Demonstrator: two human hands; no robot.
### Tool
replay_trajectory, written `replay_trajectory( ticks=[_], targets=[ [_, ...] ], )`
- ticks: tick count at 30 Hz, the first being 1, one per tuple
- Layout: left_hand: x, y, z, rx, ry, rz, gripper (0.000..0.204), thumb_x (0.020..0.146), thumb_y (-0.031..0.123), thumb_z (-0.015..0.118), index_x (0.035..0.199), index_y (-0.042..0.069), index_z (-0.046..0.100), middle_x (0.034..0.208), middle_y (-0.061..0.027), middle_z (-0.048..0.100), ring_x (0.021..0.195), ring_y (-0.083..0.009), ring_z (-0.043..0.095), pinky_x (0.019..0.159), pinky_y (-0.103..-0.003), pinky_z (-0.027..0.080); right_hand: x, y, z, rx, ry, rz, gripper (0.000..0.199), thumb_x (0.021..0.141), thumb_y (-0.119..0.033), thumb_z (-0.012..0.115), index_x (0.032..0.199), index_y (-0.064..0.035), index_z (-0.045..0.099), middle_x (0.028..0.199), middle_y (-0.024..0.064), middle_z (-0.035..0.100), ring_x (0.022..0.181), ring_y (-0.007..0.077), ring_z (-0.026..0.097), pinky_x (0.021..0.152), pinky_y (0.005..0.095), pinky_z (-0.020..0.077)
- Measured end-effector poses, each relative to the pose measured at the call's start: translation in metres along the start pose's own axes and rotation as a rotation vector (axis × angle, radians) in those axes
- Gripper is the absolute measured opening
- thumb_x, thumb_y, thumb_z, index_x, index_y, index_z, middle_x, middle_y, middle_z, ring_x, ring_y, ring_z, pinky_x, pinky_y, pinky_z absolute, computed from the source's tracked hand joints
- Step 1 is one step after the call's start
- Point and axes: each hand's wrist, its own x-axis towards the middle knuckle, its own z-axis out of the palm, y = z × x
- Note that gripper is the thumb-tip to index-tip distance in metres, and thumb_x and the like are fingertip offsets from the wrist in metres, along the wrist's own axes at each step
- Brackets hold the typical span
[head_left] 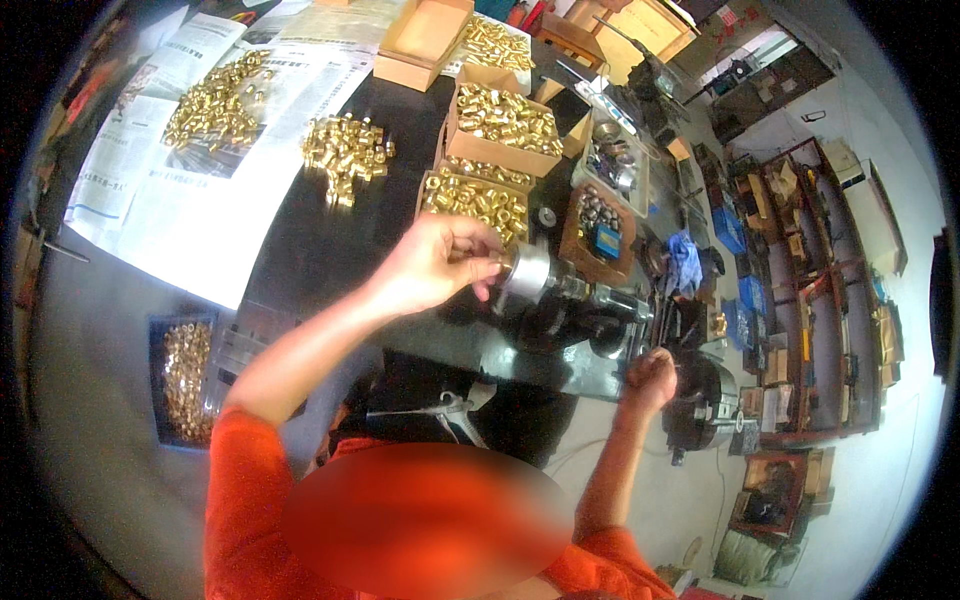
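Observation:
My left hand reaches in to the face of the round silver chuck of a small bench lathe. Thumb and fingers are pinched there, and a sliver of brass colour shows at the fingertips, mostly hidden by them. My right hand is closed in a fist at the right end of the machine, and whatever lies inside it cannot be seen. Just beyond my left hand stands a cardboard box of brass fittings. Below the chuck, nearer to me, rests a silver air gun.
More brass fittings fill a second box, heap on the black table and lie on newspaper. A blue crate of fittings stands low at left. Right of the boxes are a wooden tray of metal parts and a blue rag.

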Motion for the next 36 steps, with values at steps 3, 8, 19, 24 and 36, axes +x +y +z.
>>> replay_trajectory(
  ticks=[3, 8, 19, 24, 36],
  targets=[
    [0.000, 0.005, -0.002, 0.004, -0.043, -0.051, 0.013, 0.079, -0.006, 0.054, 0.092, -0.005, 0.054, 0.075, -0.0086, 0.059, 0.060, -0.0139, 0.059, 0.057, -0.024, 0.048, 0.010, -0.021, 0.019, -0.042, 0.008, -0.052, 0.024, 0.084, -0.018, 0.038, 0.064, -0.0078, 0.045, 0.051, -0.0004, 0.033, 0.040, 0.0076, 0.026, 0.036, 0.0211, 0.0176],
    [0.003, 0.005, -0.002, 0.001, -0.085, -0.036, 0.017, 0.076, -0.009, 0.055, 0.092, -0.004, 0.053, 0.077, -0.0084, 0.059, 0.062, -0.0138, 0.059, 0.058, -0.024, 0.048, 0.066, -0.028, 0.056, 0.037, -0.114, -0.061, 0.018, 0.083, -0.016, 0.040, 0.068, -0.0075, 0.046, 0.052, -0.0024, 0.032, 0.043, 0.0072, 0.027, 0.037, 0.0214, 0.0168],
    [0.003, -0.002, -0.005, 0.005, -0.009, 0.048, 0.014, 0.075, -0.006, 0.060, 0.088, -0.004, 0.055, 0.076, -0.0075, 0.060, 0.066, -0.0113, 0.058, 0.061, -0.024, 0.049, 0.082, 0.103, -0.020, -0.239, 0.009, -0.109, 0.014, 0.078, -0.012, 0.049, 0.075, -0.0031, 0.059, 0.071, 0.0044, 0.057, 0.061, 0.0167, 0.053, 0.059, 0.0275, 0.0434],
    [0.005, -0.003, -0.004, 0.038, -0.046, 0.061, 0.014, 0.076, -0.005, 0.060, 0.089, -0.005, 0.056, 0.077, -0.0083, 0.060, 0.067, -0.0117, 0.059, 0.060, -0.024, 0.049, 0.013, 0.022, -0.019, 0.010, -0.111, 0.066, 0.021, 0.080, -0.022, 0.051, 0.071, -0.0036, 0.051, 0.058, 0.0010, 0.039, 0.044, 0.0079, 0.032, 0.037, 0.0215, 0.0244],
    [0.001, -0.006, 0.009, 0.124, 0.184, -0.033, 0.023, 0.086, 0.015, 0.055, 0.074, -0.005, 0.058, 0.060, -0.0066, 0.056, 0.049, -0.0109, 0.052, 0.044, -0.024, 0.045, 0.027, 0.053, 0.001, -0.001, 0.115, 0.184, 0.022, 0.079, -0.022, 0.048, 0.066, -0.0049, 0.051, 0.055, -0.0002, 0.041, 0.042, 0.0099, 0.035, 0.036, 0.0218, 0.0246]
  ],
)
